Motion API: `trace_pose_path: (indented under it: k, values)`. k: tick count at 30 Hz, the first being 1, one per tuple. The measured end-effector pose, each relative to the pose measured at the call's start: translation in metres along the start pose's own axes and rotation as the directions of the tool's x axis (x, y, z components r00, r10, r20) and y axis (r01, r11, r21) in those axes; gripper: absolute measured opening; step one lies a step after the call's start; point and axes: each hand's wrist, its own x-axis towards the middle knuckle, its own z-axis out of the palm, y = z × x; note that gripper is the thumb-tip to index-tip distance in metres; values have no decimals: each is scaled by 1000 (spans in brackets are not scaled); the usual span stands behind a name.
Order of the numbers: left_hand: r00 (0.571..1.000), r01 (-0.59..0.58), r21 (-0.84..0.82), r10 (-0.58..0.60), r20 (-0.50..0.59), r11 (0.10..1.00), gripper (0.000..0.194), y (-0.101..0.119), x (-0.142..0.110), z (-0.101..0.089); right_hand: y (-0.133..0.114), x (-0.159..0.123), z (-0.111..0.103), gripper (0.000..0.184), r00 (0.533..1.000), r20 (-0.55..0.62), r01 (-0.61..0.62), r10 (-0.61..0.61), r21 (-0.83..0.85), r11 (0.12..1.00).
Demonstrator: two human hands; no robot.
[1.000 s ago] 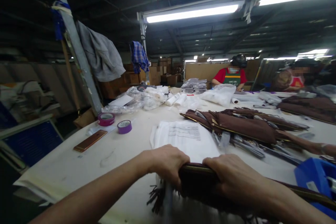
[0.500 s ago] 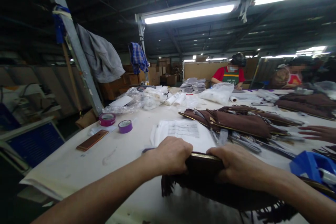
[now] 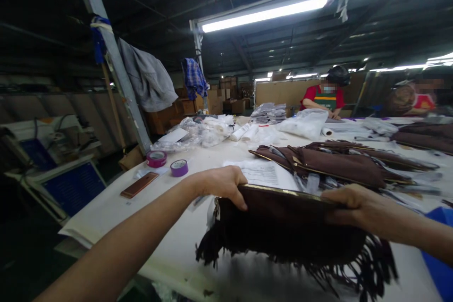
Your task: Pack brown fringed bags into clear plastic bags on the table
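Note:
A dark brown fringed bag (image 3: 283, 226) with a gold zipper along its top edge hangs between my two hands over the near side of the table. My left hand (image 3: 226, 184) pinches its upper left corner, thumb on the near face. At the upper right, my right hand (image 3: 348, 203) grips the same zippered edge, its fingertips partly hidden. The fringe hangs loose along the bottom and right side. Just behind the bag lies a printed white sheet (image 3: 262, 172), partly covered by it.
More brown bags (image 3: 332, 165) lie in a pile behind on the white table (image 3: 148, 217). A phone (image 3: 139, 185), a purple tape roll (image 3: 179, 168) and a magenta tape roll (image 3: 156, 158) sit left. A blue bin (image 3: 440, 250) stands right. A co-worker (image 3: 323, 96) sits across the table.
My hands have moved apart along the zippered edge, and the bag is now spread out with its face and fringe showing. The view has turned slightly left.

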Motion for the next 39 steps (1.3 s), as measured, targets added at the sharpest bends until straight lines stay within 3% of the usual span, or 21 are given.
trace_pose_path:
  k: [4, 7, 10, 12, 16, 18, 20, 22, 23, 24, 27, 28, 29, 30, 32, 34, 36, 38, 39]
  values:
    - [995, 21, 2, -22, 94, 1000, 23, -10, 0, -6, -2, 11, -13, 15, 999, 26, 19, -21, 49, 999]
    - [998, 19, 70, -23, 63, 997, 21, -15, 4, -4, -2, 18, -10, 16, 999, -25, 41, -42, -60, 997]
    - [996, 76, 258, -63, -57, 963, 19, -16, 6, -9, -8, 22, -8, 18, 988, -137, 31, -71, -272, 962]
    - [979, 154, 423, -79, -188, 893, 18, -11, 4, -18, -18, 24, -14, 17, 965, -240, -8, -102, -419, 908]
    - [889, 313, 675, 45, -457, 668, 14, 2, -11, -36, -36, 23, -31, 11, 886, -402, -70, -233, -611, 788]
    - [832, 380, 739, 144, -536, 557, 15, 1, -22, -32, -37, 20, -29, 10, 814, -447, -40, -370, -680, 732]
    - [788, 401, 788, 263, -557, 468, 21, -10, -30, -10, -30, 15, -8, 17, 701, -472, 11, -535, -743, 669]
    - [737, 377, 842, 427, -525, 385, 25, -35, -33, 32, -13, 8, 33, 28, 565, -483, 54, -669, -787, 614]
    - [681, 366, 869, 540, -494, 334, 28, -52, -32, 59, -2, 5, 60, 32, 509, -481, 78, -714, -800, 594]
    - [636, 361, 883, 613, -468, 300, 31, -71, -30, 88, 10, 2, 89, 34, 487, -478, 103, -731, -800, 591]
    - [681, 287, 894, 583, -444, 345, 36, -125, -23, 174, 48, -5, 171, 46, 520, -435, 143, -735, -804, 577]
    - [659, 307, 869, 572, -488, 389, 36, -138, -21, 195, 58, -6, 191, 46, 536, -432, 149, -725, -797, 585]
    - [685, 315, 861, 532, -498, 400, 37, -147, -20, 211, 66, -6, 205, 43, 535, -424, 166, -731, -795, 583]
    - [700, 332, 842, 487, -522, 426, 39, -152, -20, 221, 71, -6, 214, 42, 552, -424, 164, -718, -789, 592]
    - [685, 368, 807, 452, -571, 461, 38, -151, -16, 228, 74, -4, 220, 43, 557, -442, 150, -703, -779, 608]
    - [606, 346, 799, 533, -591, 492, 34, -138, -4, 228, 73, 1, 219, 44, 565, -443, 142, -696, -778, 611]
    - [505, 254, 824, 657, -560, 507, 35, -120, 16, 229, 70, 3, 221, 45, 507, -556, 99, -659, -722, 685]
    - [456, 165, 842, 717, -527, 514, 37, -105, 39, 234, 68, 0, 228, 43, 445, -660, 63, -605, -651, 756]
    - [453, 141, 845, 725, -519, 517, 39, -100, 50, 237, 65, -6, 232, 40, 444, -689, 66, -573, -613, 788]
